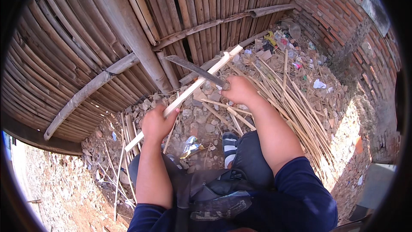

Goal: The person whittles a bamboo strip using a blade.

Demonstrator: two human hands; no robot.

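Observation:
My left hand (157, 122) is wrapped round the lower part of a long pale bamboo strip (189, 89), which slants up and away to the right. In my right hand (241, 91) is a machete (195, 69); its handle is mostly hidden by my fingers. The dark blade points up and left and crosses over the strip beyond my left hand. Whether the edge touches the strip or bites into it, I cannot tell. Near the strip's far end a small raised sliver or notch (226, 54) shows.
A bundle of split bamboo strips (296, 111) lies on the rubble to the right. More thin sticks (125, 146) stand by my left leg. A bamboo wall (86, 38) rises ahead and left, a brick wall (339, 13) at right. Litter (319, 84) and a shiny wrapper (191, 147) lie about.

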